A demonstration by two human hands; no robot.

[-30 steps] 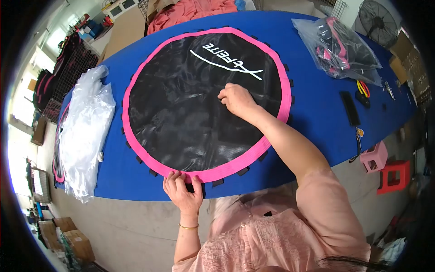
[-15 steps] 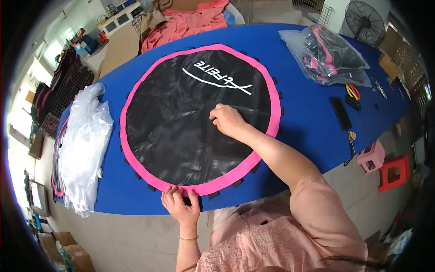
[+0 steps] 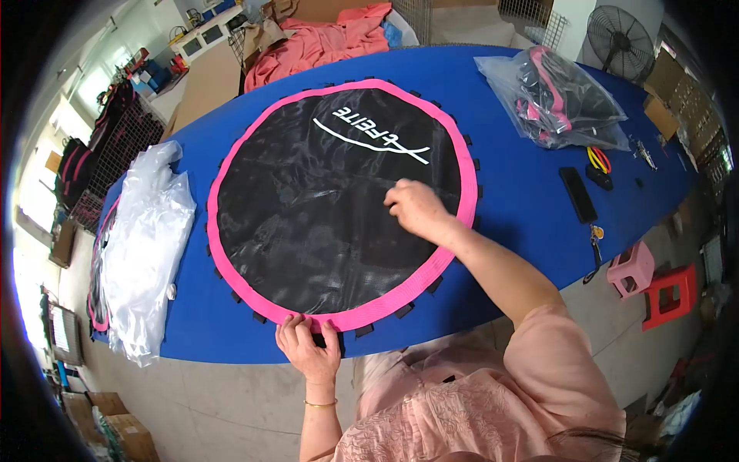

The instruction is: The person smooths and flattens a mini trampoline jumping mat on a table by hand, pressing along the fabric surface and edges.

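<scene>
A round black trampoline mat (image 3: 308,223) with a pink border and white lettering lies flat on the blue table (image 3: 523,208). Small black tabs stick out around its rim. At the near edge, my left hand (image 3: 308,346) is closed on the pink border, fingertips on top of it. My right hand (image 3: 419,208) is over the right-centre part of the mat with its fingers curled together. Whatever is inside those fingers, if anything, is hidden, and I cannot tell whether the hand touches the mat.
Clear plastic bags (image 3: 146,246) lie at the left, partly over another pink-edged piece. A bagged black-and-pink item (image 3: 554,100) sits at the far right. Nearby are a phone (image 3: 577,194) and yellow and red bands (image 3: 599,159). Two stools (image 3: 668,294) stand beyond the right edge.
My right hand has moved to the right and slightly toward me across the mat, its fingers still curled. My left hand has stayed on the near border.
</scene>
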